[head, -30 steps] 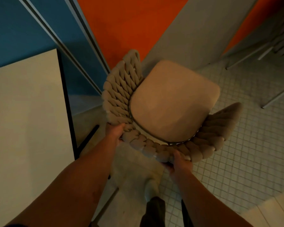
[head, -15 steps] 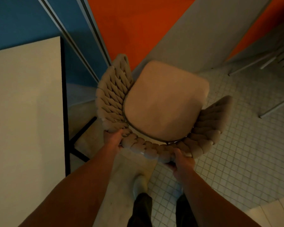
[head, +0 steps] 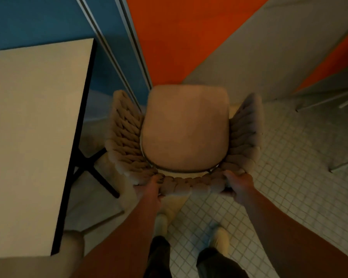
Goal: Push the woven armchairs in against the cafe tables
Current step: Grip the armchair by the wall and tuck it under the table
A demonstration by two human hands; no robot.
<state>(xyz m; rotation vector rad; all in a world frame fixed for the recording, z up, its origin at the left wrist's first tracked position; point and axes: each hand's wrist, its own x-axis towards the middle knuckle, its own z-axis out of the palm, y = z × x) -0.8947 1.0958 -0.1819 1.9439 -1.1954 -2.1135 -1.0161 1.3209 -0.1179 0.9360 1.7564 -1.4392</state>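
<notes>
Your left hand and right hand both grip the woven armchair; it stands beside the desk, not yet pushed in.

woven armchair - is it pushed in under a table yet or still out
Still out. The woven armchair stands beside the white table, its seat fully uncovered, with both the left hand and right hand gripping its back.

The tiled floor carries the woven armchair beside the cafe table.

Blue-and-orange wall above dim white-tiled floor.
</notes>
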